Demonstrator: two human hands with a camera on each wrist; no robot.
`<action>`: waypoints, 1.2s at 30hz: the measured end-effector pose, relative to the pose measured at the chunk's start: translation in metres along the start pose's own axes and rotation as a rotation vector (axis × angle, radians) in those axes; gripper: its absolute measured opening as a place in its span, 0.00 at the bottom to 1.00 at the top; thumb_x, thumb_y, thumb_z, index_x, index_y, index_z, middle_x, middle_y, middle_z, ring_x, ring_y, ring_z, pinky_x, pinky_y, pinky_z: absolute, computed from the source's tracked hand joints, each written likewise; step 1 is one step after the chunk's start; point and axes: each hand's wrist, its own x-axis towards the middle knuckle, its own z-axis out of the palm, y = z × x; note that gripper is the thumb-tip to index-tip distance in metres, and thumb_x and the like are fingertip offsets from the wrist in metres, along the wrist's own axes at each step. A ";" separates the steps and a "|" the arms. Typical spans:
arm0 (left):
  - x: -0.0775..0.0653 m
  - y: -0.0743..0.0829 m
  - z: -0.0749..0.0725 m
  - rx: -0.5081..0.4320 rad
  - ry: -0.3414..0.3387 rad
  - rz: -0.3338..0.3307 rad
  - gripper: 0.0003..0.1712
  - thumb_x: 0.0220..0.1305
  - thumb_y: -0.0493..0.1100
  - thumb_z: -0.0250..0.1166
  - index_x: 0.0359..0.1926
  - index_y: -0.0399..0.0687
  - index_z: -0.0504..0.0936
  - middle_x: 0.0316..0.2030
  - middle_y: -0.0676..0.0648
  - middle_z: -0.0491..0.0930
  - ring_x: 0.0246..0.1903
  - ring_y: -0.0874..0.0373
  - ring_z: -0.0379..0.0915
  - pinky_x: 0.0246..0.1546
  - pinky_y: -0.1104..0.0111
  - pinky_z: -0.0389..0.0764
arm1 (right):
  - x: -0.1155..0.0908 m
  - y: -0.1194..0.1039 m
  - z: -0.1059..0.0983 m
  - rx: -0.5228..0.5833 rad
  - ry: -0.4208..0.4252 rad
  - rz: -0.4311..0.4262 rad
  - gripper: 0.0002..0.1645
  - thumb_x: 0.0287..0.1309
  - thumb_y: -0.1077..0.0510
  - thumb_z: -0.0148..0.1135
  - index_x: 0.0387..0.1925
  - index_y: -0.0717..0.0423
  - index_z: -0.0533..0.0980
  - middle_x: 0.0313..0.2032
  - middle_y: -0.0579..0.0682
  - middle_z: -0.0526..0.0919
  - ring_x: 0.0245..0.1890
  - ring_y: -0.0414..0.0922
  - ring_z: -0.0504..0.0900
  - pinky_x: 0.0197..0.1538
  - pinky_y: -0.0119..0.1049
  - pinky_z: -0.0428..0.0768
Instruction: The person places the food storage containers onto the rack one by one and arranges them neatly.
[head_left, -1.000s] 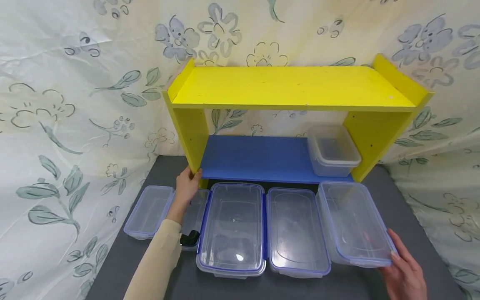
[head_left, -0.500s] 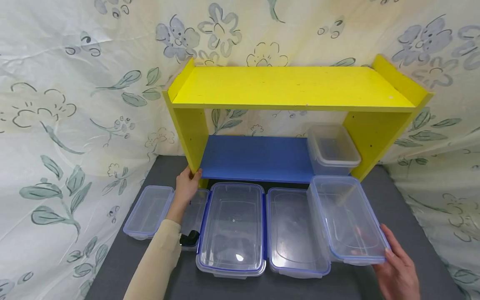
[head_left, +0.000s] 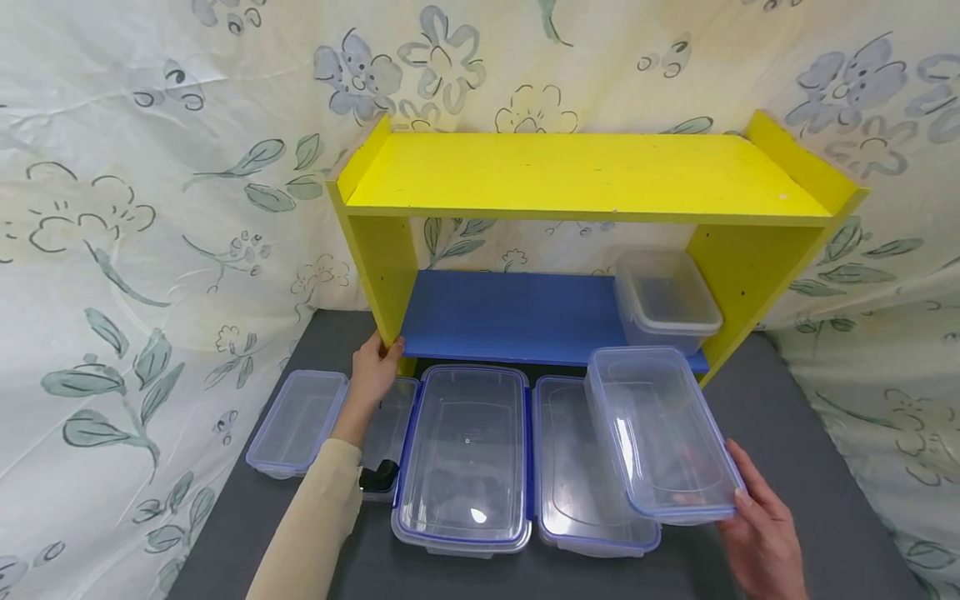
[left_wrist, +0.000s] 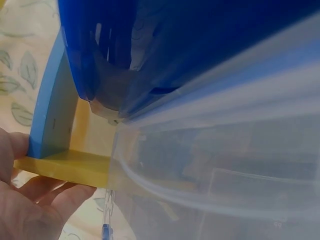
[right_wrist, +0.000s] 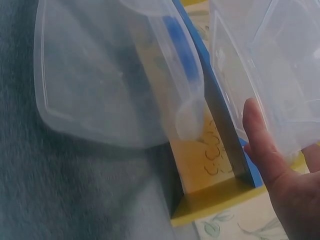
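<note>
My right hand (head_left: 763,533) holds a clear rectangular food container (head_left: 667,433) with a blue-edged lid by its near right corner. In the right wrist view, the fingers of the right hand (right_wrist: 280,175) lie along its clear wall. This container is raised and overlaps the right part of another lidded container (head_left: 577,467) on the table. At the far left, my left hand (head_left: 372,375) grips the lower front edge of the yellow side panel of a shelf unit (head_left: 378,275). The left wrist view shows thumb and fingers of this left hand (left_wrist: 30,200) on either side of the panel.
A larger blue-edged container (head_left: 465,458) and a small one (head_left: 300,421) stand on the dark table (head_left: 225,533). Another (head_left: 386,433) is partly behind the left arm. A clear box (head_left: 667,300) sits at the right of the blue shelf (head_left: 517,317). Floral cloth (head_left: 187,208) hangs behind.
My right hand has moved the held container to the left and slightly up, from the right end of the row to over the neighbouring container. The left hand has stayed on the shelf panel.
</note>
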 end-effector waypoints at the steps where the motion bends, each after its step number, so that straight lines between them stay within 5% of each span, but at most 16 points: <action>1: 0.000 0.000 0.000 0.000 0.000 -0.001 0.13 0.71 0.48 0.56 0.44 0.41 0.77 0.31 0.39 0.80 0.29 0.48 0.74 0.28 0.65 0.72 | 0.001 0.002 0.001 -0.014 -0.002 0.001 0.33 0.70 0.73 0.19 0.74 0.63 0.47 0.70 0.57 0.66 0.65 0.52 0.73 0.60 0.43 0.77; 16: 0.002 -0.001 0.000 0.003 -0.003 -0.012 0.13 0.71 0.48 0.56 0.44 0.42 0.77 0.32 0.39 0.81 0.30 0.47 0.75 0.29 0.65 0.72 | 0.020 0.020 0.021 -0.224 0.032 -0.011 0.32 0.71 0.73 0.22 0.74 0.63 0.46 0.70 0.51 0.67 0.65 0.47 0.74 0.57 0.40 0.79; 23: 0.002 -0.002 0.001 0.000 -0.004 -0.013 0.14 0.71 0.49 0.56 0.44 0.43 0.77 0.32 0.39 0.81 0.30 0.47 0.75 0.29 0.65 0.73 | 0.029 0.029 0.023 -0.135 0.006 -0.061 0.32 0.70 0.75 0.25 0.73 0.65 0.51 0.70 0.54 0.67 0.63 0.48 0.75 0.58 0.38 0.78; 36: 0.001 -0.002 0.001 0.003 -0.005 -0.004 0.13 0.71 0.49 0.56 0.44 0.42 0.76 0.32 0.39 0.81 0.30 0.47 0.76 0.29 0.65 0.74 | 0.042 0.036 0.035 -0.296 0.099 -0.030 0.32 0.70 0.75 0.34 0.74 0.63 0.52 0.68 0.49 0.69 0.55 0.41 0.79 0.50 0.33 0.81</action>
